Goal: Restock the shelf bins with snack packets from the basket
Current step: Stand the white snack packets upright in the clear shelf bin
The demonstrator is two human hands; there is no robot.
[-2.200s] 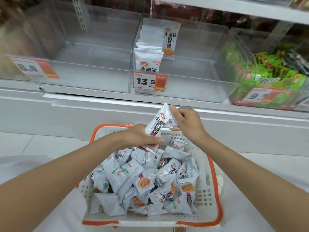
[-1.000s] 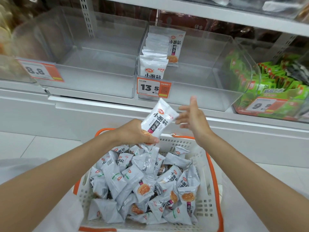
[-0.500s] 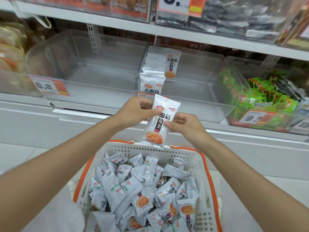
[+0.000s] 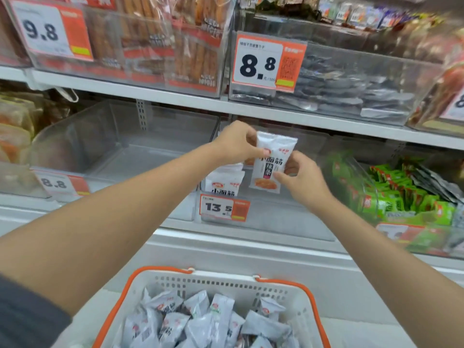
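Observation:
A white snack packet with black characters and an orange picture stands upright between both hands, over the clear bin labelled 13.5. My left hand pinches its upper left edge. My right hand pinches its lower right edge. A row of matching packets stands at the bin's left side, just left of the held one. The white basket with an orange rim sits below, holding several more of these packets.
A clear bin labelled 8.8 sits left of the 13.5 bin. Green packets fill the bin to the right. The shelf above carries bins of brown and dark snacks with price tags 9.8 and 8.8.
Both hands have carried the packet up from the basket and forward to the 13.5 bin. The right hand let go briefly, then took the packet again. The view has tilted upward.

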